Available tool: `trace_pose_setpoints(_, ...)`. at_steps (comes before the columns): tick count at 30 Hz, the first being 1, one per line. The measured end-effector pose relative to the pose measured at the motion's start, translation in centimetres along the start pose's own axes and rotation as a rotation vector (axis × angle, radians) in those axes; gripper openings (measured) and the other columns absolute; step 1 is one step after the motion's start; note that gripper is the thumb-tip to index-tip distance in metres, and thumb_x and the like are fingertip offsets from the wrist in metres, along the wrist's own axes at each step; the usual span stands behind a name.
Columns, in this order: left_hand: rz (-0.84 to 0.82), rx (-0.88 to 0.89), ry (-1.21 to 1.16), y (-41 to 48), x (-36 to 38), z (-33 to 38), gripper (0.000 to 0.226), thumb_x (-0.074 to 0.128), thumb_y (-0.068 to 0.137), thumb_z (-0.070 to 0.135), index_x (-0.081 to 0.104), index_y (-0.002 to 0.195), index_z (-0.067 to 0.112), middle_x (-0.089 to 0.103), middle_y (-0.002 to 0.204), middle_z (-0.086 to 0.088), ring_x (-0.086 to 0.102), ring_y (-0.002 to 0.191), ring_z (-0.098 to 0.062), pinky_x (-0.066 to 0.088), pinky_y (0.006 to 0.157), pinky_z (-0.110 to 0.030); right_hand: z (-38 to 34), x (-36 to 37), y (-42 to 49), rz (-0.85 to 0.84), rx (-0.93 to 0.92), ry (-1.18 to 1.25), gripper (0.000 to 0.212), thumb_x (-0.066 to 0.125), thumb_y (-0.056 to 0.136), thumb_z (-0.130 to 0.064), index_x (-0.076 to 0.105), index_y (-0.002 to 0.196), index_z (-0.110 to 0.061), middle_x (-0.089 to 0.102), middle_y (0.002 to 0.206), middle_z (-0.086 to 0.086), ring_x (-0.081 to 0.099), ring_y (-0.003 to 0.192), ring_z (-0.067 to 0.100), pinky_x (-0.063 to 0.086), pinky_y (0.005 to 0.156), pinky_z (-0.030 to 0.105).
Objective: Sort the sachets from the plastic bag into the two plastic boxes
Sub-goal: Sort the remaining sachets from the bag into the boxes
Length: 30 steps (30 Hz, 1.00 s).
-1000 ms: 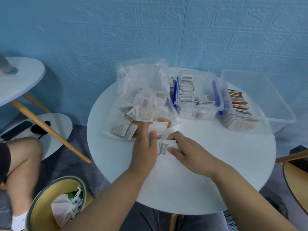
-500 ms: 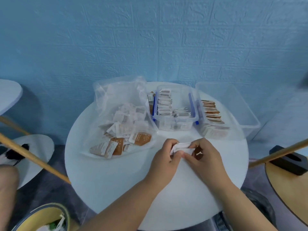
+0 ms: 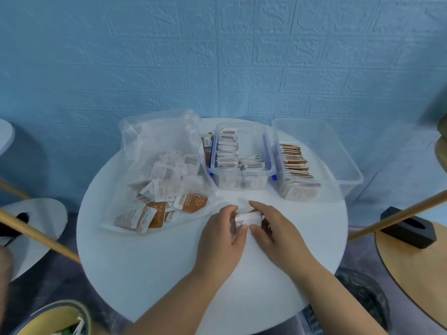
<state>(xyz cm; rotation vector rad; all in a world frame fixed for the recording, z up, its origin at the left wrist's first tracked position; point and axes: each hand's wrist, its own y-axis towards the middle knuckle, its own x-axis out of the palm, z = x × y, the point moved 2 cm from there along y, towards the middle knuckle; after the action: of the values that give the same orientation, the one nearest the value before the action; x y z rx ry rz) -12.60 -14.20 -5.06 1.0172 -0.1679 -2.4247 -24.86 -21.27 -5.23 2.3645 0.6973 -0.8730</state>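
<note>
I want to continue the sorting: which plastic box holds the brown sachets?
The larger clear box at far right; the middle box, with blue clips, holds white sachets.

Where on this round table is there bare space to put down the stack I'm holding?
Bare table for the sachet stack lies near left, in front of the plastic bag and left of your left hand. A smaller patch sits right of your right hand, in front of the large clear box. The back is crowded: bag, blue-clipped box, clear box.
</note>
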Motion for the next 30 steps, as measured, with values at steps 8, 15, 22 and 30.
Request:
trace_pose_setpoints(8, -0.009, 0.060, 0.153, 0.0, 0.3, 0.0, 0.033, 0.060, 0.088, 0.023, 0.056, 0.119, 0.013, 0.061, 0.112, -0.001, 0.048, 0.110, -0.018, 0.033, 0.088, -0.021, 0.2, 0.4, 0.2, -0.042, 0.008, -0.009, 0.047, 0.051, 0.093, -0.020, 0.036, 0.137, -0.027, 0.046, 0.110, -0.017, 0.041, 0.090, -0.005, 0.030, 0.076, 0.000)
trace_pose_setpoints(15, -0.010, 0.061, 0.196, 0.0, 0.2, 0.1, 0.029, 0.062, 0.086, 0.020, 0.059, 0.111, 0.007, 0.063, 0.101, -0.007, 0.052, 0.100, -0.026, 0.042, 0.082, -0.034, -0.1, -0.2, 0.0, -0.028, 0.007, 0.056, 0.044, 0.058, 0.089, -0.016, 0.037, 0.117, -0.042, 0.046, 0.092, -0.019, 0.046, 0.082, 0.000, 0.034, 0.075, 0.006)
trace_pose_setpoints(22, -0.051, 0.098, 0.199, 1.2, -1.1, 1.2, 0.032, 0.047, 0.095, 0.027, 0.047, 0.125, 0.014, 0.055, 0.113, -0.001, 0.046, 0.105, -0.017, 0.037, 0.082, -0.023, -1.6, -3.1, 2.5, -0.217, -0.016, 0.006, 0.020, 0.062, 0.087, -0.023, 0.054, 0.102, -0.034, 0.061, 0.096, -0.014, 0.057, 0.085, 0.007, 0.051, 0.079, 0.027)
trace_pose_setpoints(30, 0.098, 0.234, 0.223, 7.5, -2.8, 3.8, 0.030, 0.055, 0.091, 0.018, 0.054, 0.117, 0.003, 0.059, 0.106, -0.014, 0.053, 0.098, -0.030, 0.041, 0.077, -0.035, -4.6, -7.8, 8.6, -0.132, -0.106, -0.182, 0.018, 0.064, 0.085, -0.017, 0.058, 0.101, -0.021, 0.050, 0.075, -0.017, 0.052, 0.066, 0.007, 0.040, 0.068, 0.022)
